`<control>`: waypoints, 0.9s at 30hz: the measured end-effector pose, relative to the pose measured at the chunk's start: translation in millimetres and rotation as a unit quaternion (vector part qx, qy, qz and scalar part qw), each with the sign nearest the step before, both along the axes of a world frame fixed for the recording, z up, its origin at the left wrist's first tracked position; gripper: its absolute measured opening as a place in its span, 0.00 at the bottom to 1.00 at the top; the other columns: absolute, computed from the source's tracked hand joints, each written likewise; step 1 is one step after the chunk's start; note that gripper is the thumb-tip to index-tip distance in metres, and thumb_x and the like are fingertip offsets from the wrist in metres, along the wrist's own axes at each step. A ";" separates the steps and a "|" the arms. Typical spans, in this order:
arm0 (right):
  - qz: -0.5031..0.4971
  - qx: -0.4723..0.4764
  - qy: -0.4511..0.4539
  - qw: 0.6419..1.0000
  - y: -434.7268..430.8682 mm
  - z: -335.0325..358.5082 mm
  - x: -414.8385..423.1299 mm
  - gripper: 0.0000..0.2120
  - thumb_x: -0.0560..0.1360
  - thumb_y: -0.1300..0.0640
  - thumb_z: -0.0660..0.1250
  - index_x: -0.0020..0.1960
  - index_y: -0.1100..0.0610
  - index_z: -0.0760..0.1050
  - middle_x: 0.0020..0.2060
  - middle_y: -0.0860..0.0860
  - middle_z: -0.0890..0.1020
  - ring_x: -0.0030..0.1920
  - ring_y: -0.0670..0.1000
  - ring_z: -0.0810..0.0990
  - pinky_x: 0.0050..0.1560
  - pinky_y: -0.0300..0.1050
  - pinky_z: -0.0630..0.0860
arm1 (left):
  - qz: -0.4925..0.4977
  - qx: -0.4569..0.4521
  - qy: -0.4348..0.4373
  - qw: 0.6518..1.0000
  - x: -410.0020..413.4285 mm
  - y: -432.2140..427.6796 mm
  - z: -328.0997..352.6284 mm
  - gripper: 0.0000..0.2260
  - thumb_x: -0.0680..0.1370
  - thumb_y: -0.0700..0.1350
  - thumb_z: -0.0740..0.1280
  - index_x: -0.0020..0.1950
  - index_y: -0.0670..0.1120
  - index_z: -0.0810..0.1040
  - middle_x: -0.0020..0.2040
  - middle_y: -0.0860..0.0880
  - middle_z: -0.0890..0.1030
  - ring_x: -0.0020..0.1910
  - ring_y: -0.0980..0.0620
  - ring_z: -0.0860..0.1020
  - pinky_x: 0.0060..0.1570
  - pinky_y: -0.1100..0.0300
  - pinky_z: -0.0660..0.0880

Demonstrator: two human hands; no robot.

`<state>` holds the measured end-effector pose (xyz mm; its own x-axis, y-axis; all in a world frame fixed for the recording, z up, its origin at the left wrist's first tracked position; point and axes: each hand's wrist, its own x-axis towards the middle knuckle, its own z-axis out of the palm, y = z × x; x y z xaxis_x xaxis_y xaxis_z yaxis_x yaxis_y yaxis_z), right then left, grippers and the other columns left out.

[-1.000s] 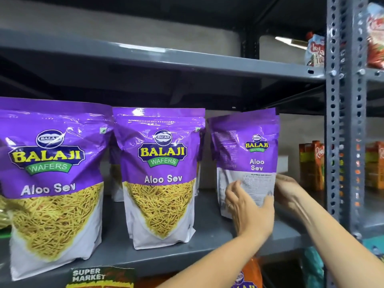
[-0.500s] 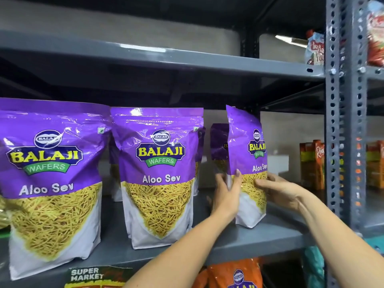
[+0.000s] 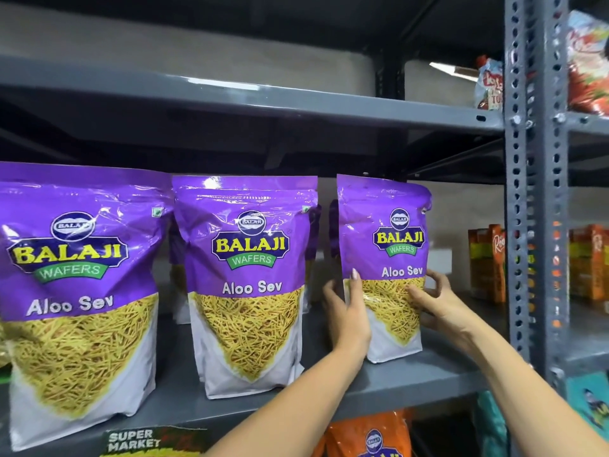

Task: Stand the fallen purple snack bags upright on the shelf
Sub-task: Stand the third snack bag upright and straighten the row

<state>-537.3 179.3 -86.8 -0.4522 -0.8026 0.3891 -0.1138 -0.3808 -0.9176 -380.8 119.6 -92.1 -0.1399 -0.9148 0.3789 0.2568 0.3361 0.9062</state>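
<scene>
Three purple Aloo Sev bags stand upright in a row on the grey shelf (image 3: 412, 371). The right purple bag (image 3: 384, 245) faces front, its base on the shelf. My left hand (image 3: 346, 311) grips its left edge and my right hand (image 3: 435, 301) holds its right side, fingers wrapped over the front and edge. The middle purple bag (image 3: 247, 268) and the left purple bag (image 3: 75, 278) stand free of my hands. More purple bags show partly behind the front row.
A perforated grey upright post (image 3: 530, 192) bounds the shelf on the right. Orange cartons (image 3: 486, 262) stand at the back right. An orange bag (image 3: 372, 433) sits on the shelf below. A snack pack (image 3: 489, 84) lies on the shelf above.
The right purple bag has turned from edge-on to face front and now stands square on the shelf. Both hands stayed on its sides, shifting with the turn.
</scene>
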 end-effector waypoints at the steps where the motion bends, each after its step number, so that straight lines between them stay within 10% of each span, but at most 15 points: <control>1: 0.019 0.006 -0.006 1.000 1.7 -0.9 -0.6 0.48 0.57 0.47 0.77 0.72 0.48 0.59 0.56 0.55 0.81 0.57 0.57 0.81 0.62 0.62 0.75 | 0.005 -0.010 0.007 1.000 1.2 0.9 -2.0 0.26 0.75 0.61 0.64 0.66 0.46 0.68 0.65 0.46 0.76 0.64 0.46 0.74 0.65 0.50 0.70; 12: 0.060 0.028 0.025 0.998 16.9 -6.5 9.1 0.41 0.57 0.51 0.81 0.67 0.53 0.71 0.59 0.55 0.83 0.59 0.56 0.83 0.61 0.57 0.77 | -0.055 -0.091 -0.084 0.991 11.7 4.0 -13.3 0.25 0.70 0.58 0.73 0.61 0.50 0.70 0.53 0.56 0.81 0.56 0.54 0.81 0.48 0.65 0.73; 22: 0.019 0.037 0.082 0.996 45.7 -11.8 14.0 0.41 0.56 0.46 0.79 0.66 0.50 0.70 0.61 0.53 0.82 0.60 0.54 0.82 0.56 0.52 0.79 | -0.051 -0.126 -0.136 0.981 25.3 29.5 -12.2 0.28 0.70 0.60 0.71 0.64 0.50 0.68 0.63 0.50 0.79 0.63 0.50 0.77 0.61 0.54 0.74; 27: -0.204 -0.076 0.153 0.964 46.8 -5.2 40.3 0.48 0.62 0.37 0.75 0.75 0.49 0.59 0.67 0.47 0.73 0.68 0.50 0.72 0.66 0.49 0.69 | 0.116 -0.348 -0.138 0.920 71.3 61.3 -9.4 0.32 0.74 0.62 0.65 0.73 0.49 0.62 0.72 0.52 0.67 0.71 0.57 0.65 0.69 0.65 0.62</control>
